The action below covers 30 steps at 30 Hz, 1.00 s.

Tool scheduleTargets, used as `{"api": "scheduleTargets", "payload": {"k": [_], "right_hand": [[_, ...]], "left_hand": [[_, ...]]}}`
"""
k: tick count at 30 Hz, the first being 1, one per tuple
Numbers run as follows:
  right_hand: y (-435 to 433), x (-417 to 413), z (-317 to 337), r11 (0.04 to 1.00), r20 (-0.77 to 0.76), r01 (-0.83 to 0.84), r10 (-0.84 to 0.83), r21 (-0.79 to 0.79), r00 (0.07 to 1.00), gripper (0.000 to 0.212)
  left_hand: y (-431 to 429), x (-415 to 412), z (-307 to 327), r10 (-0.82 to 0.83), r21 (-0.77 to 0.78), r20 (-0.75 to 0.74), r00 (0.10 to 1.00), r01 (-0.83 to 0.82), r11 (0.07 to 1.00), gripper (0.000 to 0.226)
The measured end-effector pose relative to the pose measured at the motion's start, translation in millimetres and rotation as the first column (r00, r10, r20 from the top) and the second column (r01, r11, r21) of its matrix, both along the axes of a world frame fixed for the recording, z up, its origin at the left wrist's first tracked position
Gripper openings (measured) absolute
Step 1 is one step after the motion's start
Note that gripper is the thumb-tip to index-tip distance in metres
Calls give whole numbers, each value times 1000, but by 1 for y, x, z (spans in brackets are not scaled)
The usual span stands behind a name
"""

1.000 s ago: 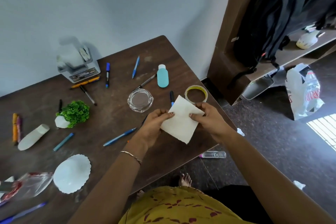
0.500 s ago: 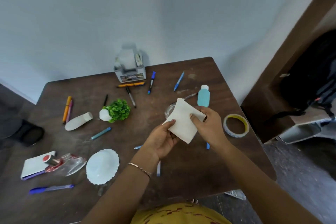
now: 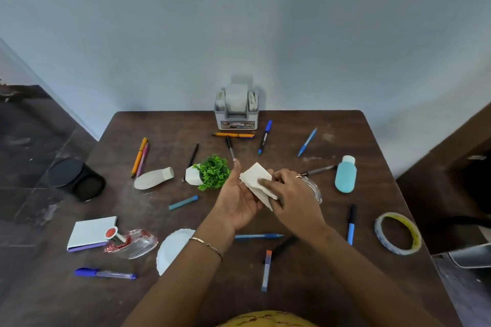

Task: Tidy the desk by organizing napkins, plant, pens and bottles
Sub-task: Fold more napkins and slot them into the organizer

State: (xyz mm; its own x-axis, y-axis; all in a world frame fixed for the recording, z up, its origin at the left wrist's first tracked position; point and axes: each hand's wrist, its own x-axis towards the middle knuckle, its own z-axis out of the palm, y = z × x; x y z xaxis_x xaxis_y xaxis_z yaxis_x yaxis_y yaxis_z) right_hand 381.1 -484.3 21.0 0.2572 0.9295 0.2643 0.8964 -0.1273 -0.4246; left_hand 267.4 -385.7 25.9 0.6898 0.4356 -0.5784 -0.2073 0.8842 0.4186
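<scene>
Pinching folded napkin (image 3: 256,180) with right hand (image 3: 292,194) on spread left hand (image 3: 237,203), just beside plant (image 3: 214,172), well apart from edges of desk (image 3: 318,287).

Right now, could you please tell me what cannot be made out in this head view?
All in the head view:
The glass dish is mostly hidden behind the right hand.
The left hand has its fingers behind the napkin, so its grip is unclear.
The white plate is partly covered by the left forearm.
The organiser has a label too small to read.
The black pen has one end under the right forearm.
</scene>
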Motion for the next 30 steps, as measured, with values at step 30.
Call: {"api": "scheduleTargets", "payload": {"k": [30], "right_hand": [[150,27,33,968,-685,197,-250,-156,684,13]], "left_hand": [[134,4,14,-12,566,-165,986,105,818,37]]}}
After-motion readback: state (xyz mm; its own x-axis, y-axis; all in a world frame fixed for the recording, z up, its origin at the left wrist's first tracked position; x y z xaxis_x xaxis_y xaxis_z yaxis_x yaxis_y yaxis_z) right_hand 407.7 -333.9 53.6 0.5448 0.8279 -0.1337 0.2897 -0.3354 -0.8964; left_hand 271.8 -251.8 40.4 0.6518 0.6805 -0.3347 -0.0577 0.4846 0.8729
